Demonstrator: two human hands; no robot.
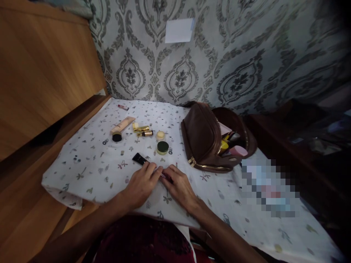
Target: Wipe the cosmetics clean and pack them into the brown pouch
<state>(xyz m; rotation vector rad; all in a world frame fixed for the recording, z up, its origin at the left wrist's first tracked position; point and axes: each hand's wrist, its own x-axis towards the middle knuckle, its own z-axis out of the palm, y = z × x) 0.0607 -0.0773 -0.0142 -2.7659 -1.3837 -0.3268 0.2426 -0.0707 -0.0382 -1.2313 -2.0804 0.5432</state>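
Black tube point(140, 159) lies flat on the printed cloth point(90, 171), touching the fingertips of the left hand point(141, 184) and angled away from them toward the far left. Both hands rest palm-down on the cloth, fingertips meeting. Between them a thin, light-coloured sliver point(162, 175) shows, pinched at the point where the left hand's fingers point(156, 171) meet the right hand point(179, 184). It is too small to identify, and whether it belongs to the tube cannot be told.

Grip state: both hands narrow, fingers drawn together around the small item; neither is closed around the tube body.

Layout relative to the grip:
- Just beyond the fingertips: a green round jar point(162, 147).
- Farther beyond, to the left: a pale round pot point(160, 135), two gold lipsticks point(143, 131), a beige tube with a black cap point(120, 128) and a small red stick point(123, 107).
- Beyond and to the right: an open brown pouch point(204, 137), with more items showing inside.

Recommended handling, as a judgement:
1. Keep both wrists planted on the cloth for steadiness.
2. Hold the small item with the fingertips only; a light pinch seems sufficient.
3. Keep the black tube flat and clear of the green jar, which sits near enough to be knocked.
4. Work above the cloth, so a dropped part stays in view
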